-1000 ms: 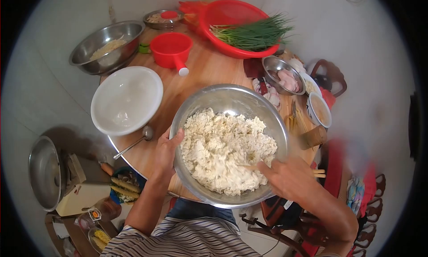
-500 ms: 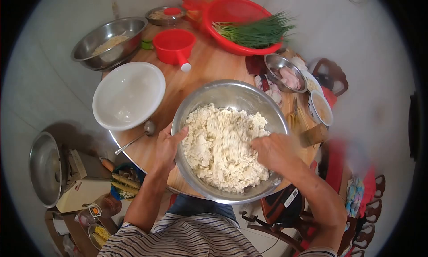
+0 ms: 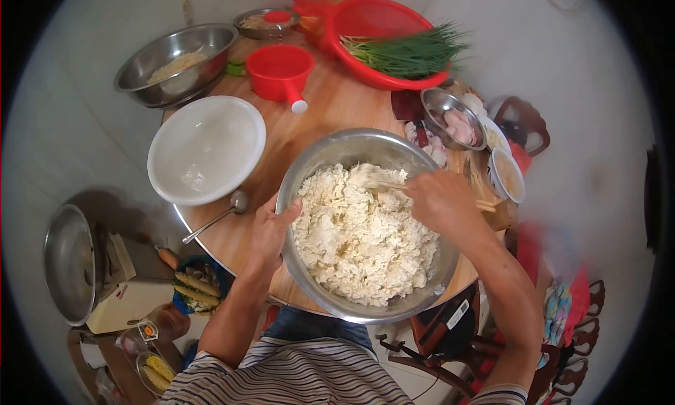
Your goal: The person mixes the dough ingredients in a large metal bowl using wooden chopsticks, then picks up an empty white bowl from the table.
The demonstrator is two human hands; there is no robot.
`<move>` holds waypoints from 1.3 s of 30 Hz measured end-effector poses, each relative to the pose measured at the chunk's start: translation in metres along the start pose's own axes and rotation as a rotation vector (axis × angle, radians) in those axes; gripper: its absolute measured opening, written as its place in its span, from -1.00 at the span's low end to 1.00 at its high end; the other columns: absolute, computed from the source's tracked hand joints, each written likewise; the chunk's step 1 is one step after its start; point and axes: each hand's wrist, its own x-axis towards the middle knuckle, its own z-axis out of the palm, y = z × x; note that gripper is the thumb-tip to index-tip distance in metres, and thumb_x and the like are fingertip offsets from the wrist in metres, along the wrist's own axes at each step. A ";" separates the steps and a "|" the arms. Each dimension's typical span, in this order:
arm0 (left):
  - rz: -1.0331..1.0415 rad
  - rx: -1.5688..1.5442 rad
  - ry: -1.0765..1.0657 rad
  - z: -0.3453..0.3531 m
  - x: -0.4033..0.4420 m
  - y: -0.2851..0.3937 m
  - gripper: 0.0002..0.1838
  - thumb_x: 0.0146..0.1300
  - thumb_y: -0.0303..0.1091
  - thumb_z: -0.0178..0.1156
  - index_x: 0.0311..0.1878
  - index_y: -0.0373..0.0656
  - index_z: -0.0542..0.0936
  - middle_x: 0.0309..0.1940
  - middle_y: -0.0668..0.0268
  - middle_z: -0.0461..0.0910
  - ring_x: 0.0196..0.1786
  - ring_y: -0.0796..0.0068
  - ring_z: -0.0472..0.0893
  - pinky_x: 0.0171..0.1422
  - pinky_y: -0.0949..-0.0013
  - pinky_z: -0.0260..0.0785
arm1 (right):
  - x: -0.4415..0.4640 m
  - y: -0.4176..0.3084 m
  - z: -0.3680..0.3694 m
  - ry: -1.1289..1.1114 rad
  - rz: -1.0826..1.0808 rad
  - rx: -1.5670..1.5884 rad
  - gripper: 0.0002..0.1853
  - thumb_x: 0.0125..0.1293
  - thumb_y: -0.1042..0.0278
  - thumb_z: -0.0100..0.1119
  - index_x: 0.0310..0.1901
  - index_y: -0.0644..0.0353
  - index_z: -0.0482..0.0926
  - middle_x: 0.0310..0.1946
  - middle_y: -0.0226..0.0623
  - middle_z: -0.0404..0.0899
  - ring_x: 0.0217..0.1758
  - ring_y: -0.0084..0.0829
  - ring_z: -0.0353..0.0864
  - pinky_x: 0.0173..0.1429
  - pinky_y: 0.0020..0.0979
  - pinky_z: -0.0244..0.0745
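Observation:
A large steel bowl [image 3: 295, 270] at the table's near edge holds shaggy, crumbly dough [image 3: 351, 243]. My left hand [image 3: 272, 229] is closed on its left rim, thumb over the edge. Above the right side of the bowl, my right hand [image 3: 443, 197] is wrapped around chopsticks [image 3: 388, 185]. Their tips reach into the dough near the far side, where clumps cling and blur. The fingers partly hide the chopsticks.
Left of the bowl stand a white bowl [image 3: 204, 148] and a metal spoon [image 3: 219, 216]. Farther back are a red ladle [image 3: 280, 71], a steel basin [image 3: 211, 59] and a red basin [image 3: 351, 18] with green stalks [image 3: 415, 51]. Small bowls, including a meat bowl [image 3: 434, 103], line the right.
My right hand has moved up and away from me with the chopsticks, from the middle of the dough to its far side. My left hand still grips the rim.

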 end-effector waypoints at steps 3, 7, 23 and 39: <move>-0.010 -0.008 -0.012 0.001 -0.001 0.002 -0.58 0.51 -0.32 0.23 0.32 -0.35 0.56 0.06 0.14 0.72 0.00 0.42 0.72 0.12 0.33 0.60 | 0.019 -0.028 0.023 0.102 -0.091 -0.047 -0.83 0.23 0.37 0.20 -0.31 0.14 0.79 -0.48 -0.05 0.70 -0.36 -0.02 0.75 -0.24 -0.02 0.59; -0.036 0.025 0.025 0.001 -0.001 0.002 -0.59 0.51 -0.32 0.24 0.29 -0.35 0.57 0.04 0.15 0.72 -0.01 0.42 0.73 0.10 0.34 0.61 | 0.002 -0.046 0.033 0.061 -0.309 0.019 -0.73 0.19 0.41 0.20 -0.09 0.24 0.73 -0.53 -0.02 0.67 -0.43 -0.03 0.74 -0.36 -0.03 0.57; -0.020 0.003 0.037 0.003 -0.007 0.002 -0.57 0.50 -0.31 0.25 0.30 -0.37 0.55 0.01 0.16 0.71 -0.02 0.43 0.71 0.10 0.35 0.59 | -0.136 0.043 -0.070 -0.120 -0.367 -0.276 -0.72 0.12 0.35 0.29 -0.08 0.00 0.72 -0.44 -0.32 0.65 -0.40 -0.24 0.73 -0.37 -0.18 0.53; -0.025 0.018 0.014 0.000 -0.012 0.002 -0.56 0.41 -0.43 0.28 0.30 -0.38 0.54 0.04 0.12 0.72 -0.04 0.39 0.74 0.11 0.35 0.61 | -0.032 0.027 0.037 0.097 -0.068 -0.045 -0.82 0.24 0.37 0.25 -0.18 0.03 0.79 -0.48 -0.10 0.68 -0.37 -0.07 0.73 -0.24 -0.08 0.53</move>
